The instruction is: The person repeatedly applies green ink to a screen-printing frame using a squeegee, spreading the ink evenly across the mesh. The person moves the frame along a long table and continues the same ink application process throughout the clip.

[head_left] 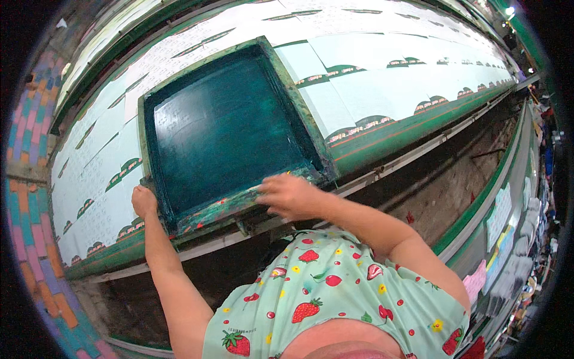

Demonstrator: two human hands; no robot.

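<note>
A large screen printing frame [304, 128] with a dark blue-green mesh [221, 125] lies tilted across the long printing table. Its wooden rim is stained with green, and red specks mark the near rail. At the frame's left side, close to the near corner, my left hand [144, 201] is closed on the rim; its fingertips are partly hidden. My right hand [291, 196] is at the near rail, right of the middle, with loosely bent fingers and nothing visible in them. Whether it touches the rail is unclear. Pale printed sheets [368, 57] with dark green arches surround the frame.
The table's green edge [382, 139] and a metal rail [412, 154] run along the near side. Beyond a gap on the right stands another green-edged table [478, 218] with papers and cloths. Colored paving bricks [36, 239] show at far left.
</note>
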